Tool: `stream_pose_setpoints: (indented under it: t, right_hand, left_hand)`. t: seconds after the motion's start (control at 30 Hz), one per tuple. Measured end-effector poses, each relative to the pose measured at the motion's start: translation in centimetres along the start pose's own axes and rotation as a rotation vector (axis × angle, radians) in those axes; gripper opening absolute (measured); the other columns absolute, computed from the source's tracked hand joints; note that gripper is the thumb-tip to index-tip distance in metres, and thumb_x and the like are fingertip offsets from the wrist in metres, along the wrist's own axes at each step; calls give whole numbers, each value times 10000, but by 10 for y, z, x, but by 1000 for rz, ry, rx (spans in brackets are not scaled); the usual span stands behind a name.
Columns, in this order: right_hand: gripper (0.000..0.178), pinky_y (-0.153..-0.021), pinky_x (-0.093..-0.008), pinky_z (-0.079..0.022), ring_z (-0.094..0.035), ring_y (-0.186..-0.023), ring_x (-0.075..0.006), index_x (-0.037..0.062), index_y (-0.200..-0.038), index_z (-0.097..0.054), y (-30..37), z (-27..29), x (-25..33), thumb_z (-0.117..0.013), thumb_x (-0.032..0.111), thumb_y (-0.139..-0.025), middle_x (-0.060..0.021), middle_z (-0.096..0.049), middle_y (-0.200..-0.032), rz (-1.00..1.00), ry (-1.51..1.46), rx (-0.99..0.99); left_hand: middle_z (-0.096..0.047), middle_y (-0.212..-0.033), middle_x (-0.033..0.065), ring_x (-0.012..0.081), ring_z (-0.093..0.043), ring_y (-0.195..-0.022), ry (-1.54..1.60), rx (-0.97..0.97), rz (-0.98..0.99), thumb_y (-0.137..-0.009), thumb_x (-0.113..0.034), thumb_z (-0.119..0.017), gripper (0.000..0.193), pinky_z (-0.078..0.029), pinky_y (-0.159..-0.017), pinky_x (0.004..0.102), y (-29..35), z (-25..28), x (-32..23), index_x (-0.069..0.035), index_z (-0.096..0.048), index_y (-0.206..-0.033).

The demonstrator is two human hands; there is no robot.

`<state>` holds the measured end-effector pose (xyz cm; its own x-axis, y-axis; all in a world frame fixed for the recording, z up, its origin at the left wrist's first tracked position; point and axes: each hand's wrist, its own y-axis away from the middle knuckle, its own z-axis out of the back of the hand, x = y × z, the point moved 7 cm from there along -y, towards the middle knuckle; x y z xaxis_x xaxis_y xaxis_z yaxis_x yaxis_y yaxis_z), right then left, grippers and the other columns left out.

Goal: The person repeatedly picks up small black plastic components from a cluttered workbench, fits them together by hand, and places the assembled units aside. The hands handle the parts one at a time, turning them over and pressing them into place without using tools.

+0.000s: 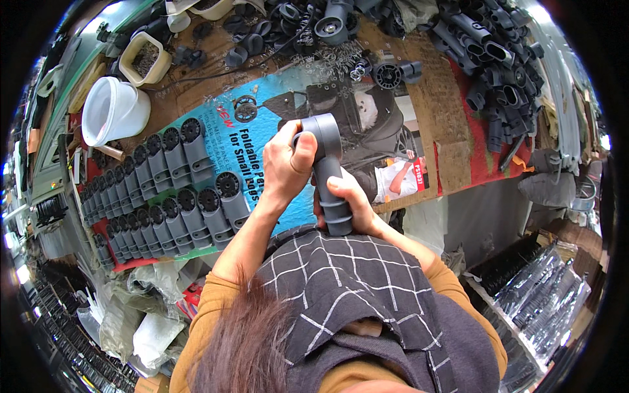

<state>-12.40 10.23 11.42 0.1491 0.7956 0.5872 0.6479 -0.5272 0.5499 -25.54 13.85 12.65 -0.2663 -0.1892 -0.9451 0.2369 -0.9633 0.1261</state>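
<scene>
Both of my hands hold a dark grey plastic tube fitting [333,190] with a wide round head, just above the table's near edge. My left hand [287,160] is closed on the round head from the left, its thumb pressed against it. Lower down, my right hand [352,196] wraps round the tube, the thumb along its side and most fingers hidden behind it. The ribbed lower end of the fitting points toward my checked apron [347,268]. Beneath lies a printed cardboard sheet [282,88] with a blue area and a stroller picture.
Two rows of similar grey fittings [187,219] with round black discs stand at the left. Behind them are a white bucket [108,121] and a cream tub [124,65]. Loose grey tubes [481,49] are heaped at the far right. Small metal pieces [327,62] lie scattered at the back.
</scene>
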Motion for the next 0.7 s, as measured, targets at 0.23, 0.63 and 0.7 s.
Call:
stream_pose_setpoints:
  t: [0.23, 0.63, 0.7]
  right_hand:
    - [584, -825, -299, -437, -505, -938, -107, 14, -1234, -476, -3, 16, 14, -667, 321, -776, -76, -560, -1050, 340, 421, -132]
    - [554, -778, -395, -409, -525, -826, -281, 39, -1029, -524, 7, 8, 76, -618, 543, -819, -110, -531, -862, 905, 1289, -537]
    - [368, -720, -399, -371, -474, -766, -303, 76, -853, -548, 0, 0, 77, -541, 440, -905, -103, -521, -798, 952, 1523, -450]
  left_hand:
    - [-649, -951, 66, 171, -594, -885, 937, 166, 574, -982, -456, -405, 471, -446, -866, 300, 10, -29, 21, -55, -613, -1116]
    - [-652, -983, 113, 228, -622, -907, 1106, -79, 407, -981, -404, -281, 509, -487, -844, 354, 5, -26, 32, -13, -590, -1090]
    - [-648, -998, 131, 236, -616, -915, 1067, 17, 398, -979, -409, -276, 524, -478, -859, 361, 7, -37, 27, -3, -586, -1095]
